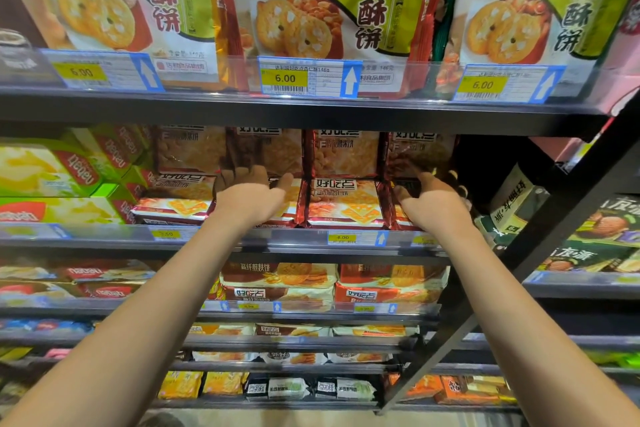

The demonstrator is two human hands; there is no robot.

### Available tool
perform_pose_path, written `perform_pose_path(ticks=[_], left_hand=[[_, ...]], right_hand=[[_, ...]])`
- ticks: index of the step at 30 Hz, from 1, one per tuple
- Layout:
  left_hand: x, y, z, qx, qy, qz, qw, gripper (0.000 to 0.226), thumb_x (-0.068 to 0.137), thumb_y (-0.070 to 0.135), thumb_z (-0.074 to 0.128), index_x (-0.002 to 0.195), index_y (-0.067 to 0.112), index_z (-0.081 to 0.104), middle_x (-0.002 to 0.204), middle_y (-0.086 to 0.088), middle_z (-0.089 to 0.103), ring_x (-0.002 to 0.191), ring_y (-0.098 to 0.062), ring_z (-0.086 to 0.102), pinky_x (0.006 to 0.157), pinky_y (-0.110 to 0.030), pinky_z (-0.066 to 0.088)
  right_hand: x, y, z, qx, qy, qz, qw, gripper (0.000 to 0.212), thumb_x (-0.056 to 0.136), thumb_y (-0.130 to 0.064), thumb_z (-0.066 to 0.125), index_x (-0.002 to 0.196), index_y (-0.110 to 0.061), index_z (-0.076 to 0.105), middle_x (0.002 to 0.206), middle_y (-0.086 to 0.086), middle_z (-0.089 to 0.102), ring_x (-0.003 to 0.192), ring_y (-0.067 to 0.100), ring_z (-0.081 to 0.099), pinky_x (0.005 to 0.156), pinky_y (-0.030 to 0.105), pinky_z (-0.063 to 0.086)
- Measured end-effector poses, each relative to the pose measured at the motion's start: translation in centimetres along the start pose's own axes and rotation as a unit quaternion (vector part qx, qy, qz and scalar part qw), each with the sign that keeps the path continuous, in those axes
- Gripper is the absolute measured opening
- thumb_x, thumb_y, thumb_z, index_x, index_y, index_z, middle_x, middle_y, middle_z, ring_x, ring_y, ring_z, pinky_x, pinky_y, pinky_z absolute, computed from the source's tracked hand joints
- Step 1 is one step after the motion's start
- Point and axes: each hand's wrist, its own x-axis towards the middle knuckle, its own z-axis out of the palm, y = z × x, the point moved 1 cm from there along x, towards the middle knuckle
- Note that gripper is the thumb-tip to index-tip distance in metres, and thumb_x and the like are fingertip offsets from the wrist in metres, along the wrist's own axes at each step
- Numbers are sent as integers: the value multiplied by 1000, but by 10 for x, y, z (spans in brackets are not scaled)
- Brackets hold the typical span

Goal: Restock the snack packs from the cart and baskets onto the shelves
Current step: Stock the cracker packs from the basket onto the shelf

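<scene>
Red biscuit packs [344,203] lie stacked in two layers on the second shelf [298,241]. My left hand [251,196] reaches into the shelf and lies flat on a lower pack left of centre. Its fingers are spread against the upper row [341,152] and the thumb points right. My right hand [433,203] is at the right end of the row. Its thumb is on the front of the rightmost lower pack [403,215] and its fingers curl around that pack's right side. The pack is mostly hidden by the hand.
Large green and white cookie bags [322,10] fill the top shelf above price tags. Green wafer boxes [52,177] sit left of the red packs. A dark gap [485,166] lies right of them. A black diagonal frame [540,232] and green packs [595,232] stand at the right. Lower shelves hold more biscuit packs.
</scene>
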Motion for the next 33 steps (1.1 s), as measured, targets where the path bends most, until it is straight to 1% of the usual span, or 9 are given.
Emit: perform_pose_path(ticks=[4, 9, 12, 15, 17, 20, 25, 30, 33], left_hand=[[10, -15, 6, 4, -60, -31, 998, 103, 86, 87, 2, 161, 21, 27, 170, -12, 16, 156, -41, 11, 125, -62, -2], [13, -22, 4, 37, -66, -14, 997, 103, 85, 87, -2, 161, 22, 28, 170, -14, 16, 156, -44, 12, 124, -65, 3], [10, -14, 5, 65, -31, 5, 997, 106, 81, 85, -7, 151, 23, 44, 163, -15, 35, 150, -44, 30, 122, -66, 16], [-8, 15, 0, 60, 13, 89, 994, 86, 92, 77, 6, 136, 21, 55, 143, -13, 58, 132, -36, 54, 115, -57, 36], [-25, 42, -6, 44, 42, 175, 983, 71, 101, 70, 19, 139, 18, 49, 141, -13, 57, 126, -33, 56, 108, -49, 43], [-37, 66, -8, 36, -24, 240, 970, 72, 105, 64, 22, 147, 10, 45, 148, -16, 52, 133, -33, 52, 109, -46, 40], [-29, 62, -5, 87, -45, 234, 967, 74, 104, 66, 18, 146, 13, 48, 150, -13, 51, 135, -32, 50, 111, -45, 35], [-28, 64, -10, 70, -65, 229, 969, 75, 105, 64, 18, 152, 12, 42, 156, -14, 45, 138, -33, 48, 113, -45, 36], [-33, 61, -8, 65, -45, 235, 969, 76, 104, 66, 18, 153, 12, 41, 158, -12, 44, 139, -34, 47, 111, -49, 39]], right_hand=[[-3, -3, 1, -28, 2, 2, 1000, 57, 101, -58, 44, 148, -26, 41, 134, 10, 64, 125, 38, 57, 104, 50, 44], [0, -3, -1, -24, -4, 4, 1000, 57, 101, -58, 45, 149, -27, 42, 134, 10, 64, 126, 38, 57, 104, 49, 43], [0, -3, 0, -33, -3, 0, 999, 58, 101, -60, 43, 148, -27, 41, 135, 10, 63, 127, 39, 55, 107, 52, 41], [-1, -3, 1, -43, -5, -11, 999, 58, 102, -60, 43, 148, -27, 41, 136, 11, 63, 129, 40, 54, 111, 55, 38], [-4, -2, 0, -39, -1, -24, 999, 56, 102, -61, 43, 147, -27, 43, 138, 10, 62, 127, 40, 55, 108, 52, 41], [-6, -1, -3, -24, 4, -34, 999, 57, 102, -60, 43, 148, -26, 43, 142, 10, 60, 127, 39, 57, 100, 47, 45], [-7, -1, -1, -17, 3, -34, 999, 59, 103, -60, 41, 150, -25, 41, 140, 11, 61, 126, 38, 57, 97, 46, 46], [-6, 3, -3, -19, -19, -35, 999, 65, 103, -63, 36, 156, -26, 34, 152, 10, 52, 137, 37, 49, 107, 48, 42], [-2, 14, 0, -73, -23, -33, 997, 70, 101, -70, 27, 158, -30, 32, 151, 12, 53, 146, 40, 37, 119, 57, 28]])
